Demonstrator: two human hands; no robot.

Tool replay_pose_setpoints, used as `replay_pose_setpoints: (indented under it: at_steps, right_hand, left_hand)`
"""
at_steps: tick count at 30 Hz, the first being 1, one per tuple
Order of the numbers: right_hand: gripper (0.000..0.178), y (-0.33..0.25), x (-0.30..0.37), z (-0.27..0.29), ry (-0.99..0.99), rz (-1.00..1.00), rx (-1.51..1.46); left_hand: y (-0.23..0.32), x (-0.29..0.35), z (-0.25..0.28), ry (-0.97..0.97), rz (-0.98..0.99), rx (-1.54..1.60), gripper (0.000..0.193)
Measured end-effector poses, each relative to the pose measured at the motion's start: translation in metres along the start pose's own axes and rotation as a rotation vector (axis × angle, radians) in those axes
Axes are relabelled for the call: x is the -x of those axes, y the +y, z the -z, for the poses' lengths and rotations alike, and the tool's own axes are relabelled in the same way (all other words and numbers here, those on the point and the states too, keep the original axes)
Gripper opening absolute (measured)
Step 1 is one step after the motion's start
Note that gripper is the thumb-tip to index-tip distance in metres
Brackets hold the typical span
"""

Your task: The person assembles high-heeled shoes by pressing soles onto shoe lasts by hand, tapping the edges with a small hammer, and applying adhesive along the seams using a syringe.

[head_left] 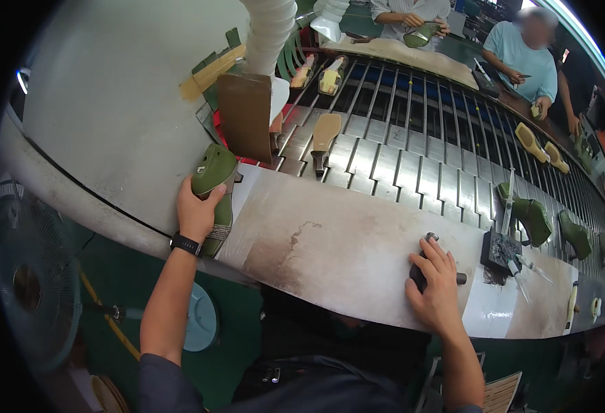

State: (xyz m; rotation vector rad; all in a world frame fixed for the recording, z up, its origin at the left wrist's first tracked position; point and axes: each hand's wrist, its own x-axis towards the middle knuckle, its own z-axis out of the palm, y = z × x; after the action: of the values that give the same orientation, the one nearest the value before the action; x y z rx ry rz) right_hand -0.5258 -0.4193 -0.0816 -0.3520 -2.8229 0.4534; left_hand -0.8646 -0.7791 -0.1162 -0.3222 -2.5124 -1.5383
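Note:
At the left end of the bench, my left hand is wrapped round a green shoe form. It lies lengthwise on the worktop, its rounded end away from me and several thin lines round its near end. Out to the right, my right hand rests over a dark tool on the bench, fingers curled around it. Short cylindrical ends show past the fingertips and on the hand's right; the palm covers the rest, so its kind cannot be made out.
A slatted metal conveyor runs beyond the worktop, carrying a tan sole and green heeled shoes. A black block with syringes stands right of my right hand. A brown board stands near the white hose. Two people work across the conveyor.

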Motion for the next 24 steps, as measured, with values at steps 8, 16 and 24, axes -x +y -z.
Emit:
replay_pose_setpoints:
  at_steps: [8,16,24]
  right_hand:
    - [0.03,-0.085,0.045,0.068,0.292,0.235,-1.318]
    - [0.016,-0.131,0.03,0.119,0.08,0.783,-1.661]
    - [0.017,-0.145,0.034,0.132,-0.104,0.698,-1.853]
  left_hand:
    - [0.134,0.135,0.027,-0.492,-0.605,0.772,0.025]
    - [0.213,0.163,0.054,-0.942,-0.594,1.437,0.018]
    - [0.216,0.164,0.069,-1.077,-0.518,1.641,0.013]
